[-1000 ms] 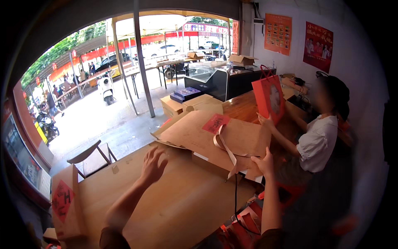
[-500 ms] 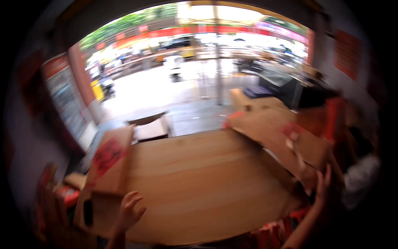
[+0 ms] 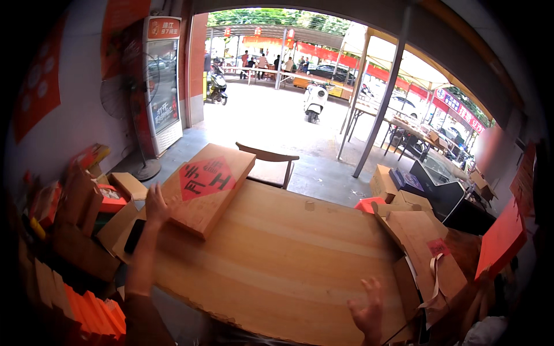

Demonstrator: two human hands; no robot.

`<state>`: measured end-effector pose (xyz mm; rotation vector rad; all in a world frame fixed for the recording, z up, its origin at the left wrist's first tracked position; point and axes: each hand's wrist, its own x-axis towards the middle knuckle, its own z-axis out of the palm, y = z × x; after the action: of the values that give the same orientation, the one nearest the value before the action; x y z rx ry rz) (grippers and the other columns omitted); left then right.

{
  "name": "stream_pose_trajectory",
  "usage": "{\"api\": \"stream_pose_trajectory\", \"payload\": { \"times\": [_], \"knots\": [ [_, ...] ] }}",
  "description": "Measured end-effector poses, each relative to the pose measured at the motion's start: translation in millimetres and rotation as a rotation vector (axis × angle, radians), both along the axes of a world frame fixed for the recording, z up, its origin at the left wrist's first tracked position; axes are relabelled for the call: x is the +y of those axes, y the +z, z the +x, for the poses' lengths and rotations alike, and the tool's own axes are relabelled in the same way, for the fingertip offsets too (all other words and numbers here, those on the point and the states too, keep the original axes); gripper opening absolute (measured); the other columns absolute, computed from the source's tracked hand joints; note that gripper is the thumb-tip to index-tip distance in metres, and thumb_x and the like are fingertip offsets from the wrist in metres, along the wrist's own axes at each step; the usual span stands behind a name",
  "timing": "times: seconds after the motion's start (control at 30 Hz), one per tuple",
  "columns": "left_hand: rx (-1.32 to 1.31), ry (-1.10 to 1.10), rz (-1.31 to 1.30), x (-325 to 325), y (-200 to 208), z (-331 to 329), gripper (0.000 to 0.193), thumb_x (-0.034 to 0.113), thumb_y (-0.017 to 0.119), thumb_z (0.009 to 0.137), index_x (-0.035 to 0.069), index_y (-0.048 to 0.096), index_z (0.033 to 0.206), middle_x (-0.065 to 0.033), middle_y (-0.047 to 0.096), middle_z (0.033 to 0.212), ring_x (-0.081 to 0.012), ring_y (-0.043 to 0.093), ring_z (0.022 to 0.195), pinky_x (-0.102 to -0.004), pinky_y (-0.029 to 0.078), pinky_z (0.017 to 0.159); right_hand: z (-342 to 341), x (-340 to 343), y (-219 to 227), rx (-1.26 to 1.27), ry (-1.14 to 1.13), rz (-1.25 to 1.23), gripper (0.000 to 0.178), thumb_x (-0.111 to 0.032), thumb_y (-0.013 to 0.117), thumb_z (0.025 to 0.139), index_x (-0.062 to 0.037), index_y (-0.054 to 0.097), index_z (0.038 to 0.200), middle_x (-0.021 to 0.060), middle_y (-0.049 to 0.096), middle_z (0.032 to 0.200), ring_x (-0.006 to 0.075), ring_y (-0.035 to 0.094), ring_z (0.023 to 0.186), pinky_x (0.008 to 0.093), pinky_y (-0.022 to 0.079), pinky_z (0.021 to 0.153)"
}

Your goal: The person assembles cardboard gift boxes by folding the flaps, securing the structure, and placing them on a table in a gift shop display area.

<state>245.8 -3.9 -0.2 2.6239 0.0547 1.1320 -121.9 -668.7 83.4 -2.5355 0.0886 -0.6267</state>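
Note:
A flat brown cardboard box (image 3: 224, 167) with a red diamond label lies on the far left of the wooden table (image 3: 288, 242). At its left edge is my left hand (image 3: 154, 203), fingers stretched up; whether it touches the box I cannot tell. My right hand (image 3: 368, 307) hovers over the table's near right part, fingers apart and slightly blurred, holding nothing. To its right, an opened cardboard box (image 3: 415, 233) with raised flaps and a torn strip leans at the table's side. A dark phone-like object (image 3: 134, 236) lies beside my left forearm.
Behind the table stands a chair (image 3: 268, 164). Left are a glass-door fridge (image 3: 163, 86), a standing fan (image 3: 147, 169) and piled cartons (image 3: 130, 185). At right, a person's hand (image 3: 483, 282) is below a red box (image 3: 502, 239). A metal pole (image 3: 384, 104) rises beyond.
The view has swung left. My left hand has moved forward to the labelled box's left edge. My right hand has come away from the opened box to above the table.

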Motion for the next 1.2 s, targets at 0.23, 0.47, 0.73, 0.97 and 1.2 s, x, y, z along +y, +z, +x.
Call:
{"api": "stream_pose_trajectory", "payload": {
  "times": [0.23,0.47,0.73,0.97,1.2],
  "knots": [
    [0.290,0.079,-0.034,76.0,-41.2,95.7,0.083,0.072,0.062,0.088,-0.008,0.070,0.113,-0.0319,0.072,0.104,-0.0466,0.071,0.101,-0.0546,0.055,0.087,-12.7,11.3,-44.8,0.179,0.077,0.107,0.062,-0.032,0.081,0.086,-0.0061,0.061,0.139,0.0224,0.051,0.151,0.0395,0.051,0.139,0.0463,0.044,0.115],
    [0.266,-0.450,-0.279,-120.2,30.5,-22.8,0.064,0.057,0.068,0.092,-0.002,0.061,0.114,-0.0255,0.072,0.101,-0.0423,0.072,0.085,-0.0506,0.057,0.069,-3.4,13.3,-78.3,0.188,0.320,0.366,0.070,-0.036,0.074,0.095,-0.0044,0.049,0.152,0.0242,0.051,0.151,0.0409,0.053,0.137,0.0465,0.046,0.112],
    [1.210,-0.636,-0.591,-238.7,43.9,-107.5,0.049,0.041,0.075,0.096,0.004,0.050,0.116,-0.0182,0.072,0.097,-0.0375,0.073,0.068,-0.0461,0.060,0.049,113.4,66.9,-127.0,0.311,-0.003,0.890,0.096,-0.049,0.072,0.096,0.0086,0.029,0.159,0.0273,0.048,0.155,0.0315,0.050,0.141,0.0396,0.043,0.115],
    [1.161,-0.987,-0.651,-198.2,-48.2,-54.0,0.048,0.033,0.076,0.098,0.008,0.044,0.124,-0.0158,0.071,0.103,-0.0383,0.074,0.067,-0.0453,0.063,0.049,82.2,62.2,-118.5,0.100,0.166,1.019,0.096,-0.049,0.072,0.093,0.0078,0.032,0.158,0.0290,0.037,0.162,0.0350,0.036,0.152,0.0424,0.031,0.124],
    [1.196,-0.932,-0.882,-189.5,-55.0,-72.4,0.064,0.031,0.071,0.101,0.008,0.031,0.146,-0.0159,0.066,0.114,-0.0415,0.075,0.086,-0.0514,0.066,0.058,39.6,75.8,-100.6,0.161,0.148,0.981,0.094,-0.044,0.070,0.097,0.0046,0.024,0.162,0.0247,0.032,0.167,0.0316,0.032,0.155,0.0398,0.030,0.125]
  ]
}}
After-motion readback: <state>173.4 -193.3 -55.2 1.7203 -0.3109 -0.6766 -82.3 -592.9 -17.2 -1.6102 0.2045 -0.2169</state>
